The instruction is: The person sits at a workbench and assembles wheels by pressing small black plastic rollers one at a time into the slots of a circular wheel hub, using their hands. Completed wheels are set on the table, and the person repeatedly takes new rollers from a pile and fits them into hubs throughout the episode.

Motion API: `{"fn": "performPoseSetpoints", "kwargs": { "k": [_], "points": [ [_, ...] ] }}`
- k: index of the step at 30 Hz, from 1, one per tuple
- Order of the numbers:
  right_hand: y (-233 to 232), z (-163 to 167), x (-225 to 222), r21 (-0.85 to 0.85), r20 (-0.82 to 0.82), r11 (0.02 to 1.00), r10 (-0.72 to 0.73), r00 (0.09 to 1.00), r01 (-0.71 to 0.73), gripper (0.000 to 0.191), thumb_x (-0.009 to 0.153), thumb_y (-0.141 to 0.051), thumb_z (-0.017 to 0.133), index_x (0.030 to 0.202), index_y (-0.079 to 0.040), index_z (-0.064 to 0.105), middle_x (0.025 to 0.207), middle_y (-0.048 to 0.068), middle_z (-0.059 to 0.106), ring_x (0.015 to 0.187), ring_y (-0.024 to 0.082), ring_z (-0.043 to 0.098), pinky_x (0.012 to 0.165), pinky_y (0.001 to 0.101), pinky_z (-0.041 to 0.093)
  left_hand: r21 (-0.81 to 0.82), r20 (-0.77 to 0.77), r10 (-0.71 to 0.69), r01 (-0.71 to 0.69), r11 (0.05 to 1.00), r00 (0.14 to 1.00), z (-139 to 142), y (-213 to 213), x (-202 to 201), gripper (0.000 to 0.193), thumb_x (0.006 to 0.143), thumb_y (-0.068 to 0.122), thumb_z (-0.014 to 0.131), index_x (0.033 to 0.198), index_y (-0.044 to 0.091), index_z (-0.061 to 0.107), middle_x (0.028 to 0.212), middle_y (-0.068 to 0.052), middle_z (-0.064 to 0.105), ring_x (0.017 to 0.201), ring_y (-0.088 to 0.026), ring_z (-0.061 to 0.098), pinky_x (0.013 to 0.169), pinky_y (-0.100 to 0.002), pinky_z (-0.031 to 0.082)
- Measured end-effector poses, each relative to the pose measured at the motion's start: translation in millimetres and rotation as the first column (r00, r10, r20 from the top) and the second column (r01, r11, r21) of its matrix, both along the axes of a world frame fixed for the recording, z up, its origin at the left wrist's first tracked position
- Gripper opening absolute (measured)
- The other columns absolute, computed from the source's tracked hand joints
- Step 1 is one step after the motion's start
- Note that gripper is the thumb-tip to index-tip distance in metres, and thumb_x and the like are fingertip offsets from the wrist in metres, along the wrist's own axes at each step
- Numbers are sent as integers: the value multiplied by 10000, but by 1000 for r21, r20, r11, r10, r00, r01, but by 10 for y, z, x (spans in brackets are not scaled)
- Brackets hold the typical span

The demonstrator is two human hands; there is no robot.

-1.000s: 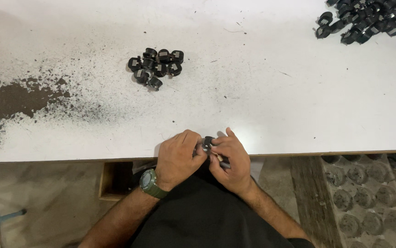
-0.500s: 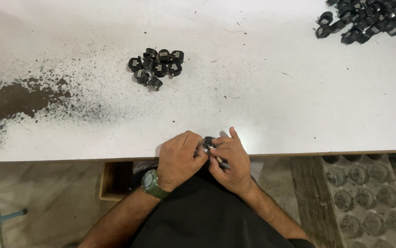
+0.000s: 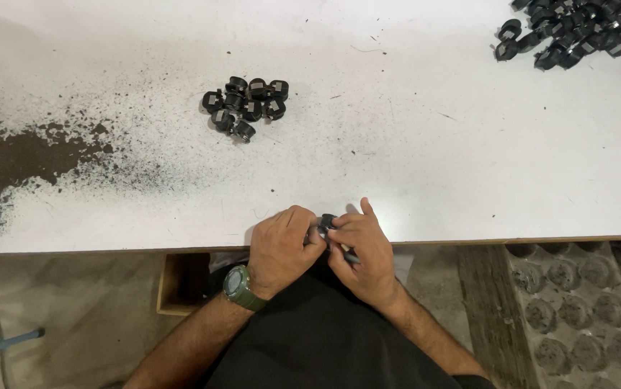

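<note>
My left hand [image 3: 279,248] and my right hand [image 3: 365,252] meet at the near edge of the white table [image 3: 397,144]. Between their fingertips sits a small black ring-shaped part [image 3: 327,220], gripped from both sides. A thin dark tool [image 3: 349,253] pokes out under my right palm; most of it is hidden. A green watch is on my left wrist.
A cluster of several black parts [image 3: 246,106] lies mid-table, a larger heap [image 3: 581,32] at the far right corner. The table's left side is worn dark and speckled [image 3: 15,155]. Below the edge are a wooden box [image 3: 181,282] and a tray with round pockets [image 3: 584,317].
My hands have stayed at the table edge; the fingers shifted slightly around the small black part.
</note>
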State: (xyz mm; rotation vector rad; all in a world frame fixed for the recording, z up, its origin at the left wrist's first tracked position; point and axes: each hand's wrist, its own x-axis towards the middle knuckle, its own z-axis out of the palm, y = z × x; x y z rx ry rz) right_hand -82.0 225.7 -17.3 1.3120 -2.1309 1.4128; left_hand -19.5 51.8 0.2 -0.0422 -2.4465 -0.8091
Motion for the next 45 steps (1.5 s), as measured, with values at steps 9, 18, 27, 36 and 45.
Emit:
{"fn": "performPoseSetpoints", "kwargs": {
  "k": [9,18,27,36,45],
  "points": [
    [111,132,-96,-18,75,999,-26,997,27,257,906,56,651,1100,-107,694,1004,34,651,1164,244,718,1336,626,261,-14,2,5,-5,1000,1000,48,14,-9,93,803,84,692,842,74,608,720,-51,634,615,-220,636,532,-369,500],
    [78,243,-205,322,-15,943,-81,997,81,372,764,-182,855,1105,-108,728,1115,91,634,1277,315,547,1221,643,222,83,18,-11,10,997,1000,54,-23,26,112,776,65,705,843,75,615,708,-41,645,585,-193,627,509,-345,491],
    [435,239,-726,255,135,803,-581,803,538,416,901,-209,789,1258,-35,665,1313,221,530,1277,334,483,1038,526,450,280,60,-56,37,959,997,-3,-102,65,107,830,-8,655,877,65,593,693,-27,622,571,-127,607,508,-279,484],
    [534,190,-700,97,128,880,-473,871,464,167,984,-67,703,1150,-72,693,1029,67,708,993,242,669,1264,552,378,-84,507,208,-192,978,837,317,-654,48,121,888,209,658,840,99,649,797,-54,676,674,-210,654,622,-377,537],
    [507,240,-659,95,102,888,-458,883,449,151,966,-97,725,1114,-79,702,941,41,699,899,201,672,1226,561,403,-404,210,296,-193,894,932,556,-1099,-413,576,782,273,756,1293,37,635,1096,-214,625,850,-363,669,639,-464,554]
  ]
}}
